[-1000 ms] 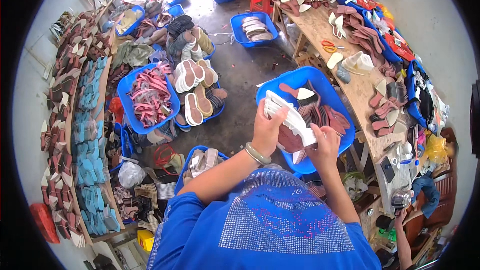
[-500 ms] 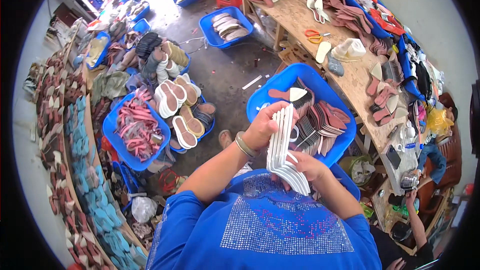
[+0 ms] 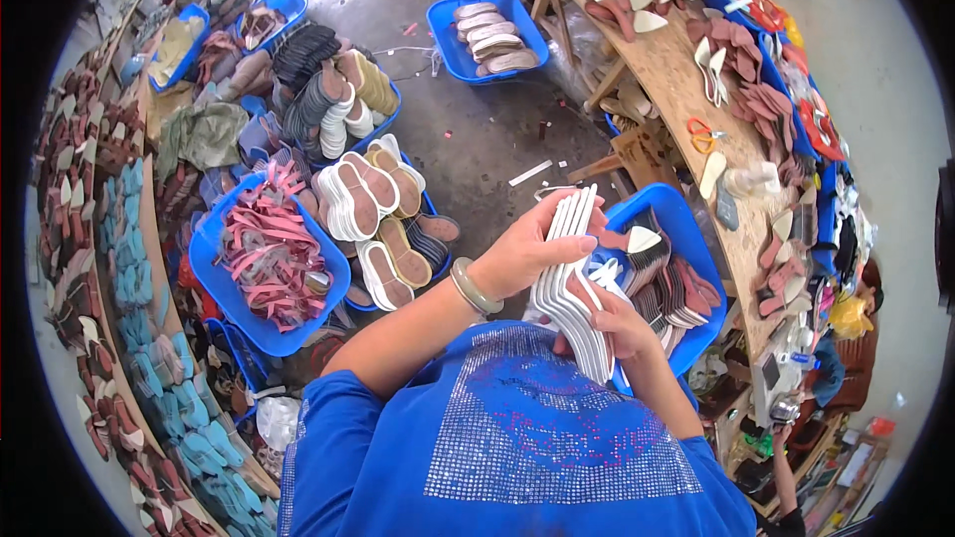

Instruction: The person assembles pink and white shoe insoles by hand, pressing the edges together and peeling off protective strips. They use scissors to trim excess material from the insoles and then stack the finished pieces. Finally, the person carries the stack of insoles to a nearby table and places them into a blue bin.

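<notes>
A stack of several white-edged shoe soles [image 3: 569, 316] is held close in front of my chest, their edges lined up side by side. My left hand [image 3: 532, 251] grips the upper end, with the thumb across the soles and the fingers behind. Lower down, my right hand [image 3: 624, 326] is closed around the heel part from the right. Just past the hands stands a blue basin [image 3: 688, 223] with rows of dark and pink soles, a pink one with a pale pointed tip [image 3: 644, 239] lying on top. My hands partly cover the basin's near side.
At the right runs a wooden workbench [image 3: 665, 68] with pink soles, orange-handled scissors [image 3: 704, 135] and a bottle. On the left are a blue basin [image 3: 336, 273] of pink straps, piled soles [image 3: 348, 201] and racks of blue shoe parts [image 3: 189, 408]. Another person's arm [image 3: 784, 472] shows at lower right.
The view has swung, so the surroundings sit differently. My left thumb now lies across the front of the stack, and the right hand remains at the lower part.
</notes>
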### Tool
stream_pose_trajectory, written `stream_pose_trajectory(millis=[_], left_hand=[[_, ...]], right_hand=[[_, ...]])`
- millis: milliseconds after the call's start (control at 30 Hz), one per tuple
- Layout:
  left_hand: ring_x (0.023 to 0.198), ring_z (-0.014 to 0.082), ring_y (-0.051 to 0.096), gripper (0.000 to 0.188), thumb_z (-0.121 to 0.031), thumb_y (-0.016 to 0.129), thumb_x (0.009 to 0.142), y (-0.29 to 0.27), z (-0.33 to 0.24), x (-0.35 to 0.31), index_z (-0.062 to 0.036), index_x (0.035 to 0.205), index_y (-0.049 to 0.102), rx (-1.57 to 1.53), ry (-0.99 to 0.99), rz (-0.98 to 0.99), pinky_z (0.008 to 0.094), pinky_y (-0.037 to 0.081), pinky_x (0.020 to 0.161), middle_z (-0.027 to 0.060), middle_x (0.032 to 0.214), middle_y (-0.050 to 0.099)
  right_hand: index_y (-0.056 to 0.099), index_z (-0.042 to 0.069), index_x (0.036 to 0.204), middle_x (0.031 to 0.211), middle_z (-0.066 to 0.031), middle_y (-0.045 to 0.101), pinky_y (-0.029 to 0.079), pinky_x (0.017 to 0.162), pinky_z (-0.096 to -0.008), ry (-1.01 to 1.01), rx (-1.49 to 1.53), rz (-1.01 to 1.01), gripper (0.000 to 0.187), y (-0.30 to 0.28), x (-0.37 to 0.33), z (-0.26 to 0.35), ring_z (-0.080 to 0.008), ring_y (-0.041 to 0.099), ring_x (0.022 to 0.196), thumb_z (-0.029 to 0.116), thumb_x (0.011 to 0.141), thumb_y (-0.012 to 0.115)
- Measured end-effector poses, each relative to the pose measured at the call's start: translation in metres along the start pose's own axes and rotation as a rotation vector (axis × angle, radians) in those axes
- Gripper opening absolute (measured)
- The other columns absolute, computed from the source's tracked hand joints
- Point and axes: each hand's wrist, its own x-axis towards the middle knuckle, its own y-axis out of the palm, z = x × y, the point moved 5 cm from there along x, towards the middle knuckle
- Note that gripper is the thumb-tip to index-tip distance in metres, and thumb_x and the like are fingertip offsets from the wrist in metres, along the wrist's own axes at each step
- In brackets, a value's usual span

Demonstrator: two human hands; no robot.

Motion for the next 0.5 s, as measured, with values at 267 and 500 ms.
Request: stream_pose_trajectory(millis=[267,500], left_hand=[[0.102,0.0115,0.054,0.051,-0.018,0.06,0.09,-0.057,-0.062,-0.004,-0.0061,0.134,0.038,-0.083,0.166,-0.085,0.0246,0.046,0.085,0.0057,0.112,0.055],[0.083,0.0087,0.058,0.03,-0.026,0.047,0.098,-0.097,-0.112,0.01,-0.0045,0.118,0.05,-0.12,0.255,-0.266,0.0219,0.048,0.074,0.0053,0.092,0.06]], right_hand=[[0.023,0.003,0.143,0.115,-0.0219,0.056,0.056,0.071,-0.0364,0.088,-0.009,0.114,0.09,0.023,0.082,0.031,-0.0278,0.066,0.08,0.035,0.076,0.074],[0.024,0.003,0.143,0.112,-0.0208,0.058,0.057,0.067,-0.0351,0.141,-0.042,0.258,0.088,0.031,0.148,0.063,-0.0277,0.067,0.077,0.03,0.075,0.073]])
